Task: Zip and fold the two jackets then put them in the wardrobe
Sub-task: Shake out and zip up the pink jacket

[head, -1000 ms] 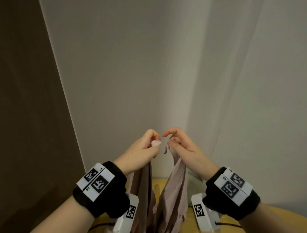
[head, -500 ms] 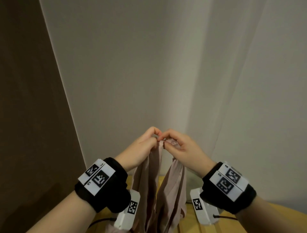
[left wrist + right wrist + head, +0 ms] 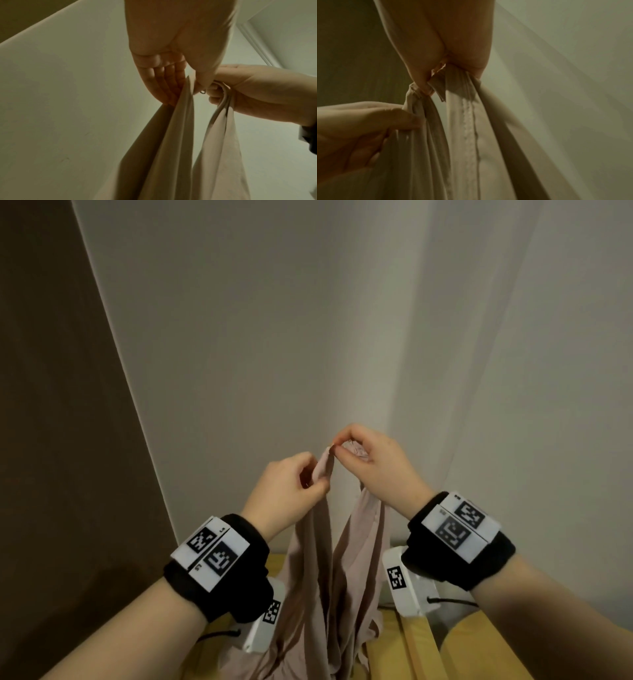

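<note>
A pale pink jacket (image 3: 346, 573) hangs in the air from both hands, its two front edges dropping in long folds. My left hand (image 3: 291, 491) grips the left front edge near its top. My right hand (image 3: 373, 460), slightly higher, pinches the top of the right edge between thumb and forefinger. In the left wrist view a small metal zipper pull (image 3: 203, 92) shows between my left hand (image 3: 173, 83) and my right hand (image 3: 240, 89). The right wrist view shows the jacket's zipper tape (image 3: 467, 129) running down under the right hand (image 3: 436, 75). A second jacket is not in sight.
A pale wall (image 3: 257, 337) fills the view ahead, with a brown panel (image 3: 51, 440) at the left and a sheer white curtain (image 3: 513, 354) at the right. Below the hands are yellow wooden slats (image 3: 414, 645) and a yellow cushion (image 3: 479, 648).
Both hands came together with the two front edges, then the right hand rose a little above the left. The left hand now grips lower on its edge.
</note>
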Demonstrator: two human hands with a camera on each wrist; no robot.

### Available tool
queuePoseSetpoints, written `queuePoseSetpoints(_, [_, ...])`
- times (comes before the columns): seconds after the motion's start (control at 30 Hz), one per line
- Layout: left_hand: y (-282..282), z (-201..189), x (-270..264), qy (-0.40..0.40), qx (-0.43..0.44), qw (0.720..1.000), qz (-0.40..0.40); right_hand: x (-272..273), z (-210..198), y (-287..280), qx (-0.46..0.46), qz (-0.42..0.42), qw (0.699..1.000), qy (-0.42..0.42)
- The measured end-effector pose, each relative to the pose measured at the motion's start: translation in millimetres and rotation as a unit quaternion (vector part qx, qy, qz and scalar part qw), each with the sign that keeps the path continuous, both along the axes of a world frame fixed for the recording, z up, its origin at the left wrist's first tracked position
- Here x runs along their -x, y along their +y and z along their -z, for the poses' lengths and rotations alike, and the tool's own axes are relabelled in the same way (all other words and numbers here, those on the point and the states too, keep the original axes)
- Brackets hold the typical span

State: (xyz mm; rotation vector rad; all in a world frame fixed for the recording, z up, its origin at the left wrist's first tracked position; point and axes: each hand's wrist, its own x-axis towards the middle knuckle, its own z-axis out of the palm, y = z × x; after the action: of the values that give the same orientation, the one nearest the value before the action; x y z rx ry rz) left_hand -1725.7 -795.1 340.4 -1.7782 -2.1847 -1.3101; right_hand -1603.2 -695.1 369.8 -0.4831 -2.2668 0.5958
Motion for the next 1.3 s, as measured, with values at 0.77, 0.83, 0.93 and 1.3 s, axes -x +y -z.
queuePoseSetpoints(0.77, [-4,-11,-2,-0.153,-0.013,0.987,0.046,-13,7,3,0.164,-0.039,0.984,0.059])
queuePoseSetpoints(0.83, [-6,-13,-4,-0.157,-0.011,0.986,0.056,-15,8,2,0.17,-0.048,0.982,0.064])
queuePoseSetpoints(0.93, [-8,-16,-7,-0.126,-0.021,0.99,0.064,-17,9,-1,0.181,-0.065,0.979,0.073])
queuePoseSetpoints(1.3, [-6,-15,-17,-0.176,-0.053,0.979,0.083,-16,11,-12,0.182,-0.111,0.969,0.123])
